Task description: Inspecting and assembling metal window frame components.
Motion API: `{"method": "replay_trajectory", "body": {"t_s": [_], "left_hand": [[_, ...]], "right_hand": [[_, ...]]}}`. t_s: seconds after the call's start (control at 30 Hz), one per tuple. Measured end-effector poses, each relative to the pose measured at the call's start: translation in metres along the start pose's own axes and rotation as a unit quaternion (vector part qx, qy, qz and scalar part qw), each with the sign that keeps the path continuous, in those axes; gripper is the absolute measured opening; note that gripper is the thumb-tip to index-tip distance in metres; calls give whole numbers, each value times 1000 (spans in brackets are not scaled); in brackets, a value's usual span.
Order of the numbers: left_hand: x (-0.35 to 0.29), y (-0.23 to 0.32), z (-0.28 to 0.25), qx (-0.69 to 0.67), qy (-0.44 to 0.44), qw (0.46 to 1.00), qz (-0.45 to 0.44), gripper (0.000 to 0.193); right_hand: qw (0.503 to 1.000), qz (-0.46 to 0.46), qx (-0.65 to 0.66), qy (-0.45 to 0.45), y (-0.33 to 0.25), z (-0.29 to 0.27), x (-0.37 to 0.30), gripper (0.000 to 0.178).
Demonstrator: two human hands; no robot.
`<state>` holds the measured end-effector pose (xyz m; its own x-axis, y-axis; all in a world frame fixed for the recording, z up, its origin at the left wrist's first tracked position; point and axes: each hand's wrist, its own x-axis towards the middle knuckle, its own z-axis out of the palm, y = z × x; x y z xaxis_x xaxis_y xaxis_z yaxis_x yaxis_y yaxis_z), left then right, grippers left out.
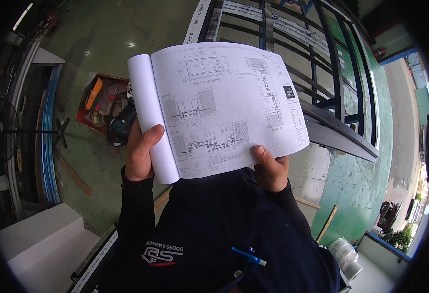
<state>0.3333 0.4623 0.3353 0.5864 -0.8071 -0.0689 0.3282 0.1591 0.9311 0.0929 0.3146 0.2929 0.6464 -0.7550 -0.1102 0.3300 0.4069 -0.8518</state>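
Observation:
A sheaf of technical drawings [224, 110] is held up in front of my chest, its left part rolled into a white tube. The open page shows printed section drawings, a frame elevation and a column of small text on the right. My left hand [143, 151] is closed around the rolled side, thumb on top. At the lower right edge, my right hand [272, 168] pinches the page, with its thumb on the face and its fingers mostly hidden behind the paper. A blue pen [248, 256] is clipped on my dark shirt.
Dark metal frames [339, 73] rest on a rack beyond the papers, to the right. A red tool tray [89, 119] and a teal power tool [122, 124] lie on the green floor. Long profiles [52, 136] stand at left; plastic-wrapped rolls [345, 256] sit lower right.

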Motion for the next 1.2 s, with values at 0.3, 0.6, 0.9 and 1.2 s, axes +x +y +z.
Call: {"method": "replay_trajectory", "body": {"t_s": [0.3,0.6,0.9,1.2], "left_hand": [[0,2,-1,2,-5,1000,-6,74],[-3,1,0,-1,-4,1000,3,77],[-3,4,3,-10,-8,1000,1,77],[-2,2,1,-6,-6,1000,-2,74]], "right_hand": [[1000,10,8,-2,0,-2,-1,51],[1000,0,13,-12,-4,3,-2,52],[1000,2,18,-3,-4,0,-2,54],[1000,6,3,-11,-1,-2,-2,53]]}}
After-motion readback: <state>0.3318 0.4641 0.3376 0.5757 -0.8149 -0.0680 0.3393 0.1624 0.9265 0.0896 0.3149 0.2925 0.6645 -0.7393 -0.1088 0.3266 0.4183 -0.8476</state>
